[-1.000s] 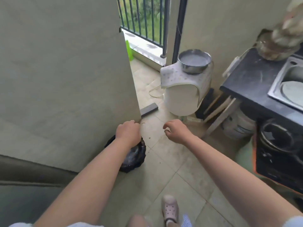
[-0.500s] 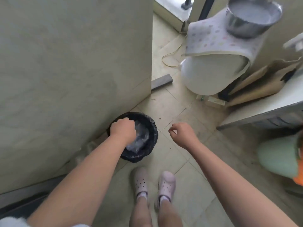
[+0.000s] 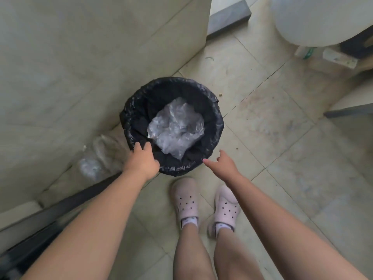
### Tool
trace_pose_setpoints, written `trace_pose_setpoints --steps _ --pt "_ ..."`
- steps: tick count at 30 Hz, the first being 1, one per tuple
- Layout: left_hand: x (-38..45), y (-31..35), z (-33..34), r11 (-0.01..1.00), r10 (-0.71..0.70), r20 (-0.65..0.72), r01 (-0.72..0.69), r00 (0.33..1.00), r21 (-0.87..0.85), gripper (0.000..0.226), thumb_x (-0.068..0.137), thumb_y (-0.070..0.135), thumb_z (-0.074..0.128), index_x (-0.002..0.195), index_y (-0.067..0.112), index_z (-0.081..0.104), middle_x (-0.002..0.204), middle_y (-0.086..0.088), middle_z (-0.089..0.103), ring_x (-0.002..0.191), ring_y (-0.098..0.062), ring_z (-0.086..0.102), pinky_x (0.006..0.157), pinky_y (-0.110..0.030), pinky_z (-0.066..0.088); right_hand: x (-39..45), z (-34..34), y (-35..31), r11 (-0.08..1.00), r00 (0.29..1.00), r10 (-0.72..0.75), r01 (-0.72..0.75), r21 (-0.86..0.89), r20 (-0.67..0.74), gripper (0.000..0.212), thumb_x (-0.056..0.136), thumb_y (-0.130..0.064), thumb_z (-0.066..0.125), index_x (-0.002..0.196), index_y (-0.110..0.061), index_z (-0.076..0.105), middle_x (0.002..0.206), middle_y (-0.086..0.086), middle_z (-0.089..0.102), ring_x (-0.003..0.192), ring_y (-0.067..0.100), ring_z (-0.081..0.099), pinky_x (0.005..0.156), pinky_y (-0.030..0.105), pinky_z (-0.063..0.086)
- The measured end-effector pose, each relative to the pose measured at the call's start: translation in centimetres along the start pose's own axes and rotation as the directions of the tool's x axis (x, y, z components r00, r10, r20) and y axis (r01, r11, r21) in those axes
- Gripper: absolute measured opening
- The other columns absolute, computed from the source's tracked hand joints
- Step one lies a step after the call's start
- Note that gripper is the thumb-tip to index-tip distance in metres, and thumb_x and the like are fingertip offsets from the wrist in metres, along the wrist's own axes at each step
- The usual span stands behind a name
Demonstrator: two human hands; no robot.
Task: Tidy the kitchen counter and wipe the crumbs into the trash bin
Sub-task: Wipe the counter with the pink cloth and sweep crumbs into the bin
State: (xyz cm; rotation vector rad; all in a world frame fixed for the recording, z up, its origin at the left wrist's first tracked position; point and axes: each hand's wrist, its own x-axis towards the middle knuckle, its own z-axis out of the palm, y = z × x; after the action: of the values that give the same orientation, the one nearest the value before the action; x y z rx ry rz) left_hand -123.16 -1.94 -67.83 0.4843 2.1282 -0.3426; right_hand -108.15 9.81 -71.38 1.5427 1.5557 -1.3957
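Note:
A round trash bin [image 3: 214, 110] with a black liner stands on the tiled floor against the wall. Crumpled clear plastic [image 3: 175, 128] lies inside it. My left hand [image 3: 142, 160] is on the bin's near left rim, with its fingers curled over the liner. My right hand [image 3: 224, 163] hovers just off the near right rim with its fingers spread and nothing in it. One fingertip is almost at the liner.
A tiled wall [image 3: 80, 57] rises left of the bin, with clear plastic litter [image 3: 94, 158] at its foot. My feet in pink clogs [image 3: 186, 201] stand just before the bin. At the top right are a white round tub [image 3: 314, 21] and a grey bar [image 3: 228, 17].
The view has tipped down onto the bin. My left hand dropped from a fist above the bin onto its near rim. My right hand opened and came close to the rim.

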Motion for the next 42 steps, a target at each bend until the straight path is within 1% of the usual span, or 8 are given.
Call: trace_pose_setpoints --steps 4,8,14,18,24,31,35,42 --pt "1.1 -0.8 2.4 0.947 -0.108 0.108 0.136 0.988 -0.290 0.070 0.096 0.022 0.045 0.151 0.012 0.003 0.155 -0.018 0.013 0.142 -0.031 0.024 0.112 -0.033 0.026 2.1 3.3 -0.6 0.816 0.988 0.122 -0.153 0.558 0.093 0.016 0.089 -0.018 0.057 0.103 -0.011 0.054 0.093 0.004 0.055 0.085 0.019 0.050 0.067 0.026 0.040" --pt "0.8 -0.6 1.9 0.890 -0.146 0.125 0.186 0.981 -0.417 0.073 0.095 0.021 0.046 0.151 0.012 0.000 0.154 -0.016 0.021 0.141 -0.030 0.027 0.111 -0.034 0.027 2.2 3.8 -1.8 0.741 0.991 0.126 -0.121 0.661 0.042 0.027 0.087 -0.015 0.060 0.064 -0.013 0.046 0.079 0.009 0.053 0.071 0.021 0.048 0.067 0.029 0.042" --pt "-3.1 1.6 -2.0 0.894 -0.185 -0.012 0.163 0.983 -0.418 0.060 0.091 0.015 0.046 0.145 0.009 0.022 0.142 -0.020 0.038 0.127 -0.038 0.042 0.103 -0.039 0.037 -2.4 -2.4 -1.6 0.698 0.977 0.206 -0.104 0.708 -0.059 0.026 0.077 -0.012 0.069 0.063 -0.013 0.047 0.076 0.007 0.055 0.082 0.029 0.058 0.085 0.045 0.052" --pt "-7.5 4.6 -5.2 0.917 -0.171 -0.024 0.151 0.985 -0.369 0.067 0.091 0.019 0.050 0.147 0.006 0.015 0.150 -0.022 0.026 0.135 -0.039 0.034 0.110 -0.042 0.033 -7.3 -9.2 1.0 0.645 0.960 0.260 -0.094 0.759 -0.102 0.018 0.076 0.002 0.057 0.063 -0.009 0.051 0.066 0.007 0.050 0.062 0.022 0.052 0.064 0.036 0.052" --pt "-15.7 12.8 -11.9 0.902 0.038 -0.202 -0.120 0.979 -0.414 0.075 0.091 0.033 0.056 0.148 0.003 0.017 0.151 -0.017 0.030 0.136 -0.034 0.035 0.109 -0.038 0.031 -16.0 -18.1 5.4 0.634 0.920 0.311 -0.013 0.773 -0.240 0.019 0.076 0.002 0.051 0.062 -0.009 0.045 0.066 0.006 0.045 0.057 0.018 0.045 0.051 0.025 0.043" --pt "-28.6 21.8 -14.6 0.850 0.442 -0.358 -0.512 0.822 -0.126 0.055 0.085 0.030 0.062 0.131 0.003 0.047 0.129 -0.017 0.055 0.121 -0.034 0.050 0.098 -0.037 0.042 -30.7 -22.0 15.1 0.465 0.842 0.413 0.133 0.875 -0.347 0.020 0.073 0.004 0.051 0.062 -0.012 0.045 0.061 0.004 0.042 0.053 0.018 0.041 0.054 0.023 0.041" --pt "-35.7 26.0 -12.5 0.730 0.673 -0.278 -0.676 0.685 0.099 0.015 0.080 0.014 0.059 0.093 0.007 0.060 0.100 -0.018 0.066 0.098 -0.035 0.061 0.082 -0.037 0.049 -38.6 -20.9 20.8 0.335 0.807 0.470 0.213 0.918 -0.359 0.024 0.072 0.006 0.050 0.057 -0.012 0.045 0.058 0.004 0.042 0.054 0.017 0.043 0.057 0.025 0.044" --pt "-50.3 31.8 -3.0 0.508 0.854 -0.038 -0.817 0.518 0.272 0.011 0.078 0.004 0.055 0.087 0.000 0.059 0.088 -0.015 0.057 0.087 -0.032 0.056 0.073 -0.031 0.044 -51.6 -16.4 32.6 0.160 0.713 0.611 0.315 0.935 -0.345 0.022 0.078 0.002 0.049 0.061 -0.011 0.045 0.060 0.006 0.044 0.053 0.017 0.045 0.050 0.019 0.047"
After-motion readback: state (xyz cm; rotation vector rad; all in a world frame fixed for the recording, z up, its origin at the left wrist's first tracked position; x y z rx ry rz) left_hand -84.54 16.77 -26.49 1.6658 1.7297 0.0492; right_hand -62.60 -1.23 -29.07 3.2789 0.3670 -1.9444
